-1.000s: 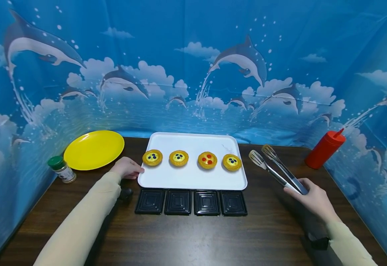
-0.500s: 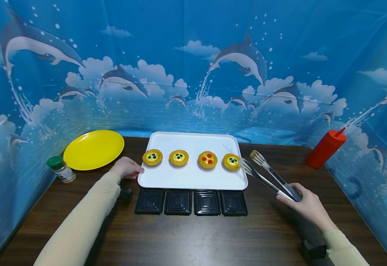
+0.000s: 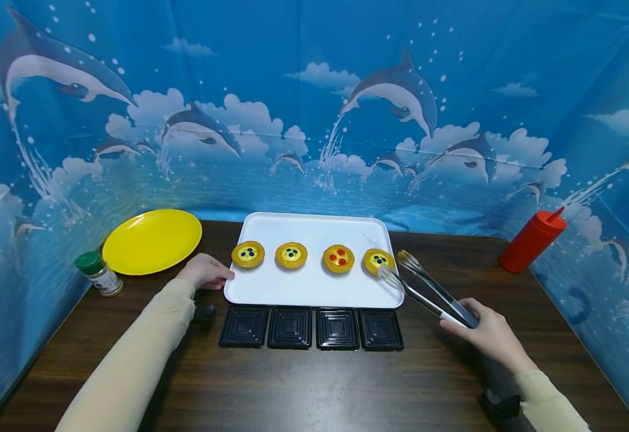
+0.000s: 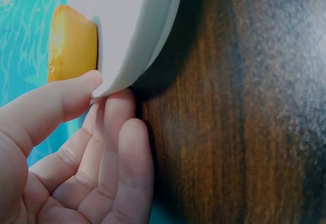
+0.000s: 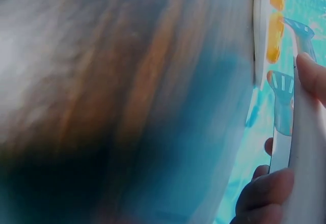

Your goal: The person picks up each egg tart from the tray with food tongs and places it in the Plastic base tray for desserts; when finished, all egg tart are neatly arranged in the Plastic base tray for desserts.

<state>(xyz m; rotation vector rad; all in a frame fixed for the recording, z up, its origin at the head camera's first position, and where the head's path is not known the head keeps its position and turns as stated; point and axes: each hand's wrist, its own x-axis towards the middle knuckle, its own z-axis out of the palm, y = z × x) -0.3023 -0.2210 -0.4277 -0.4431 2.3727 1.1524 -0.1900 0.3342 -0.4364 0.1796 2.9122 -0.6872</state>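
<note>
A white tray bears a row of egg tarts. Its rightmost tart has dark blue dots, while the tart beside it has red ones. My left hand pinches the tray's left edge, thumb on top and fingers beneath, as the left wrist view shows. In my right hand I hold metal tongs by their handles. The tongs' spread tips stand at the rightmost tart, one at its near side and one at its right. Whether they touch it I cannot tell.
Several black square dishes line the tray's near edge. At the left are a yellow plate and a green-capped shaker. A red squeeze bottle stands at the right. A dolphin-printed curtain backs the table.
My right hand has moved left with the tongs, bringing their tips from beside the tray to the rightmost tart. My left hand has stayed at the tray's edge.
</note>
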